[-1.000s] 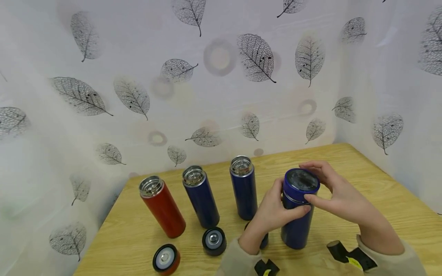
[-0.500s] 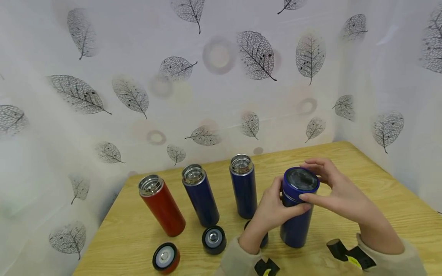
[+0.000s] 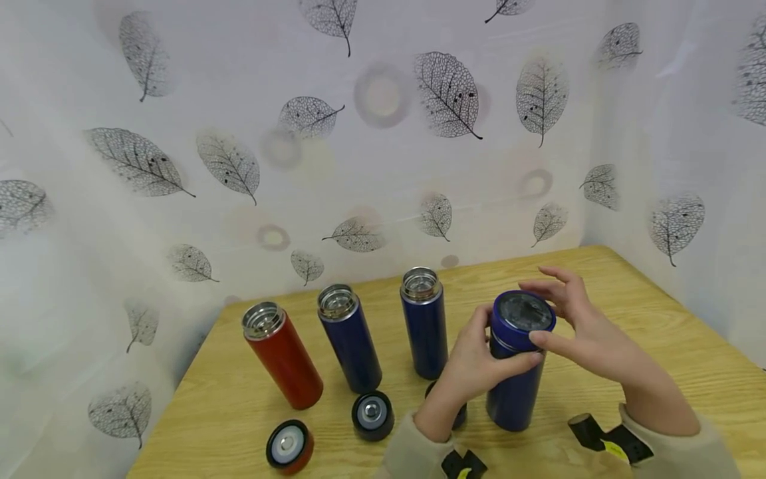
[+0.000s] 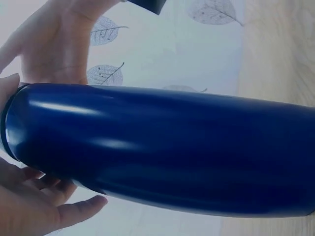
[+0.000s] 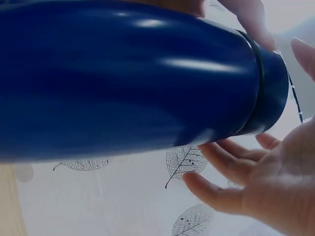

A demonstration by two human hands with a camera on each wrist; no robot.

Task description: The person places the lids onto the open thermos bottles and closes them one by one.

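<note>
A dark blue vacuum flask stands at the right of the table, its blue cap with a dark, glossy top in place. My left hand grips the flask just below the cap, thumb across the front. Around the cap, my right hand has its fingers spread behind and its thumb at the near rim. In the right wrist view, the right fingers reach loosely beneath the flask's top end, and the thumb is apart from the cap. The flask body fills the left wrist view.
Left of the flask stand two uncapped blue flasks and an uncapped red flask. Before them lie a black-rimmed cap and a red-sided cap. Another dark cap is partly hidden behind my left wrist. A leaf-print curtain backs the table.
My right fingers have lifted and spread away from the cap, while the thumb shifted a little along its near rim. My left hand keeps its hold; the other flasks stay put.
</note>
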